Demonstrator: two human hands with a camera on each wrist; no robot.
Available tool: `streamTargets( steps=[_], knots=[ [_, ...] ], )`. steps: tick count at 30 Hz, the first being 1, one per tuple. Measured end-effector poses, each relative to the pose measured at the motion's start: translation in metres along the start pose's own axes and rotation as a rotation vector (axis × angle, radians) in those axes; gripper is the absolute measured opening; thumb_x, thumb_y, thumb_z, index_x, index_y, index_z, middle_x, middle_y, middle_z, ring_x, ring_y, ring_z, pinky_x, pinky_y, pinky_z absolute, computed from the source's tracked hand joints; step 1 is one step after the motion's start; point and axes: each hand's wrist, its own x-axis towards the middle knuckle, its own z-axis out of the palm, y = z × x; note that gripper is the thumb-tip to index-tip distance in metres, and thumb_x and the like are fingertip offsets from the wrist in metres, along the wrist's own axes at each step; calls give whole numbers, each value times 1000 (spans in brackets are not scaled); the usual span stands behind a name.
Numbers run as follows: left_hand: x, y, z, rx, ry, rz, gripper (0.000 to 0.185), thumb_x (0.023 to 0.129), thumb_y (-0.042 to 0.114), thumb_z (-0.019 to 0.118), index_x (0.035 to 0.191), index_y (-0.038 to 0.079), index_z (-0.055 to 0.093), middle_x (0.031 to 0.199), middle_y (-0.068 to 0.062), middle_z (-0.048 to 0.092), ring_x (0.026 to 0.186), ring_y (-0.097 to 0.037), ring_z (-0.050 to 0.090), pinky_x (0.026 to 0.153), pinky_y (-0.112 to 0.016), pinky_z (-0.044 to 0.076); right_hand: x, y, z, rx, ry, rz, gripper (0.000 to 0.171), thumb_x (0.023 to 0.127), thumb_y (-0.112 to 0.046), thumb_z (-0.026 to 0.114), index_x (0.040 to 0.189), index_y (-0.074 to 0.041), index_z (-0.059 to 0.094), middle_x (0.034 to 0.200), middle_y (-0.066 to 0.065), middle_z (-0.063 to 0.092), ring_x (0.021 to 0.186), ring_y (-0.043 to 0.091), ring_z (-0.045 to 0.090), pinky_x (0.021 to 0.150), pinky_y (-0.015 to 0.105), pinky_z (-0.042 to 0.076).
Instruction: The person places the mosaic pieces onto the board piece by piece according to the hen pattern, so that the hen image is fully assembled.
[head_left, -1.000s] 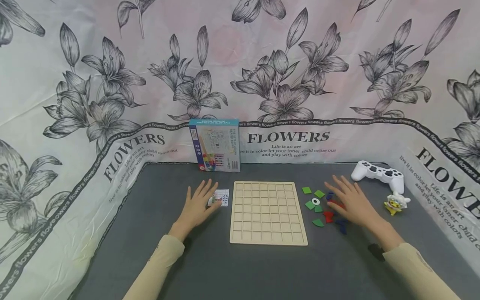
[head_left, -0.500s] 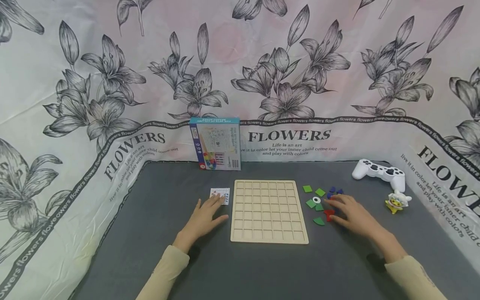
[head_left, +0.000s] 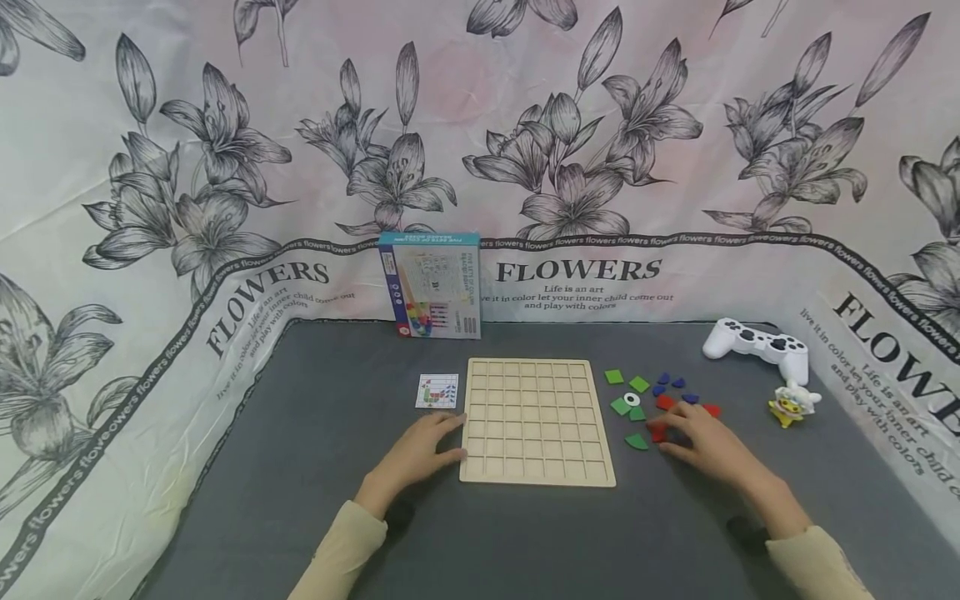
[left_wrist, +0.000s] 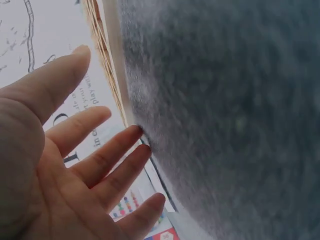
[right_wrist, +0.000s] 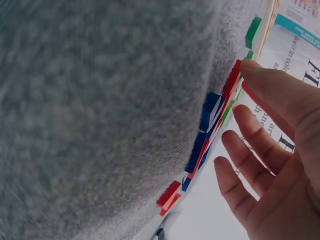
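Observation:
A pale wooden grid board lies flat in the middle of the grey table, its cells bare. My left hand lies open, its straight fingers touching the board's left edge. Right of the board lie loose flat pieces: green pieces, blue pieces, red pieces and a white ring. My right hand rests open at the near side of that cluster. In the right wrist view its thumb tip touches a red piece. Blue pieces lie just beyond the fingers.
A small pattern card lies left of the board. A blue game box stands at the back edge. A white game controller and a small yellow toy figure sit at the far right. Flowered cloth walls the table on three sides.
Both hands have drawn back toward me. The left hand came off the card and now touches the board's left edge. The right hand slid nearer, uncovering several blue and red pieces.

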Motion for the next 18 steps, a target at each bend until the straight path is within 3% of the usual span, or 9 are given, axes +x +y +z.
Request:
streamTargets(
  steps=[5, 18],
  knots=[
    [-2, 3, 0, -38, 9, -10, 57, 85, 33, 66, 135, 11, 50, 130, -13, 49, 121, -34, 45, 97, -53, 36, 1, 0, 1, 18, -33, 40, 33, 78, -17, 74, 110, -12, 68, 93, -1, 57, 80, 13, 53, 67, 35, 44],
    [-2, 3, 5, -38, 19, -21, 58, 82, 32, 70, 132, 10, 52, 124, -11, 51, 115, -30, 45, 93, -54, 37, 7, -1, 3, 65, -4, 5, 26, 74, -10, 76, 99, -11, 70, 82, -9, 64, 74, 6, 59, 66, 31, 47]
  ],
)
